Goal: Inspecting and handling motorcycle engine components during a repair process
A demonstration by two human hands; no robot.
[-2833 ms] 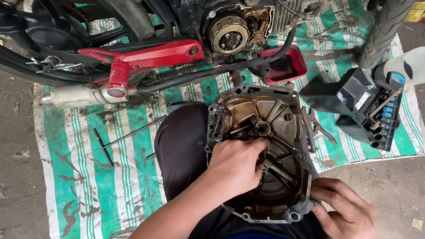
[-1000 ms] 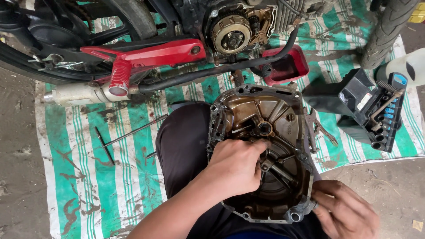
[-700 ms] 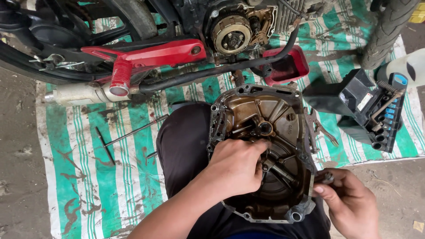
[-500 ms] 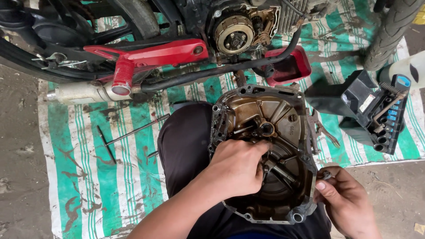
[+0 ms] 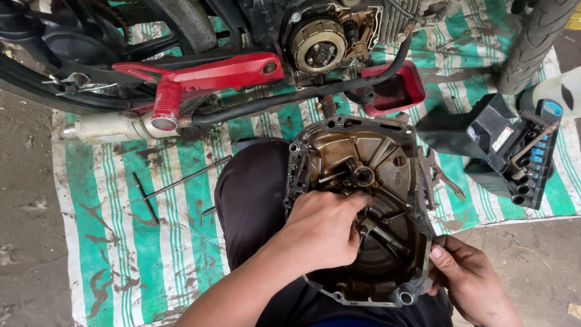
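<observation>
Across the lap at centre frame, oily engine cover (image 5: pixel 369 163), left hand (image 5: pixel 321 233) gripping its inner shaft, right hand (image 5: pixel 469 284) clasping its lower right edge, black socket case (image 5: pixel 514 151) with white label at right, T-handle wrench (image 5: pixel 175 181) on striped green mat (image 5: pixel 121 242) at left.

One label is visible: a small white rectangular sticker (image 5: pixel 503 138) with a red mark, fixed to the top face of the black tool case (image 5: pixel 514 154). The case lies open, to the right of the engine cover (image 5: pixel 363 151). No screens or signs.

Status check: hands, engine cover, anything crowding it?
Left hand inside engine cover, on its lever parts. Right hand gripping cover's lower right edge. Cover rests on lap; wrenches lie beside it.
</observation>
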